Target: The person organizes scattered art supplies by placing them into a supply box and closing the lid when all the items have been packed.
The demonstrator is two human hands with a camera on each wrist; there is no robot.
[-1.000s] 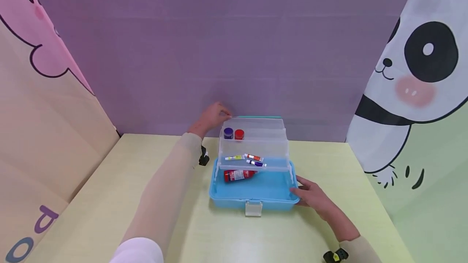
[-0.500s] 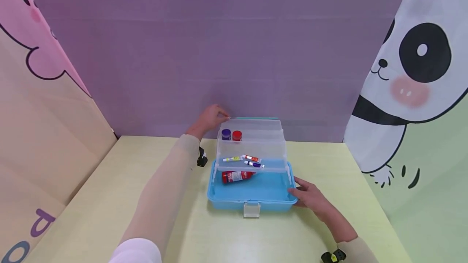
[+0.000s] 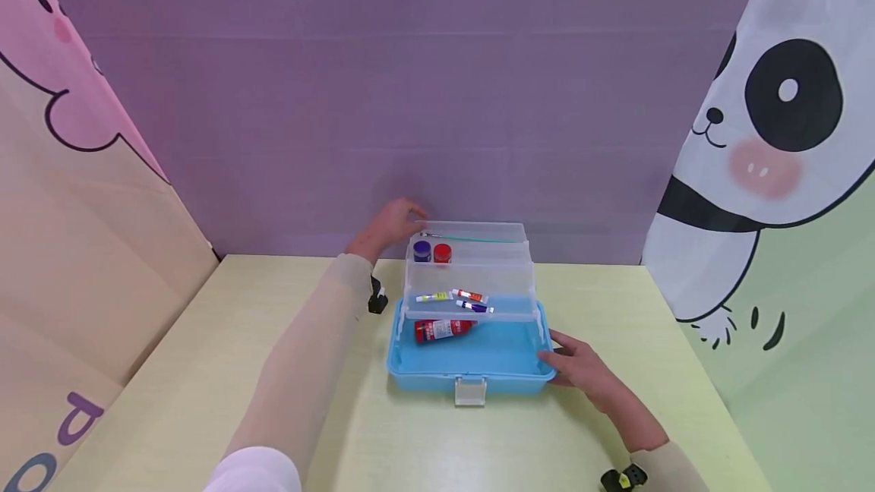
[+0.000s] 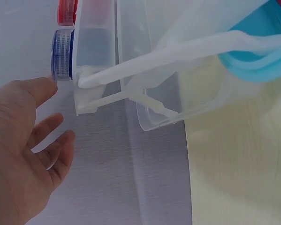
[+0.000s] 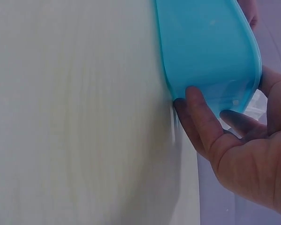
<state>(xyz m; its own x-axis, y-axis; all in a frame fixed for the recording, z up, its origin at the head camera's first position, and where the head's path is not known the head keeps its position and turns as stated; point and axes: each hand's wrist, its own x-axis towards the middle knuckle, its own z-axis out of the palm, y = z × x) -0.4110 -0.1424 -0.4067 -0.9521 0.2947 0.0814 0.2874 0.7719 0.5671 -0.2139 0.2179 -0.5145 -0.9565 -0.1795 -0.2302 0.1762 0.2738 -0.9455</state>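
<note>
A blue storage box stands on the table with its clear stepped trays raised. My left hand is beside the top tray's left end, fingers loosely bent and holding nothing. A thin green paintbrush lies in that tray. Just in front of it stand a purple-blue paint jar and a red-lidded jar. Paint tubes lie in the lower tray, and a red bottle in the box's base. My right hand grips the box's right end, thumb at the rim, fingers against the outer wall.
The pale wooden table extends around the box. A purple backdrop rises close behind the trays. Printed cloth walls stand on both sides, with a panda on the right one.
The paintbrush, pinched by the left hand at the top tray's back edge earlier, now lies lower inside that tray, released. The right hand has stayed on the box.
</note>
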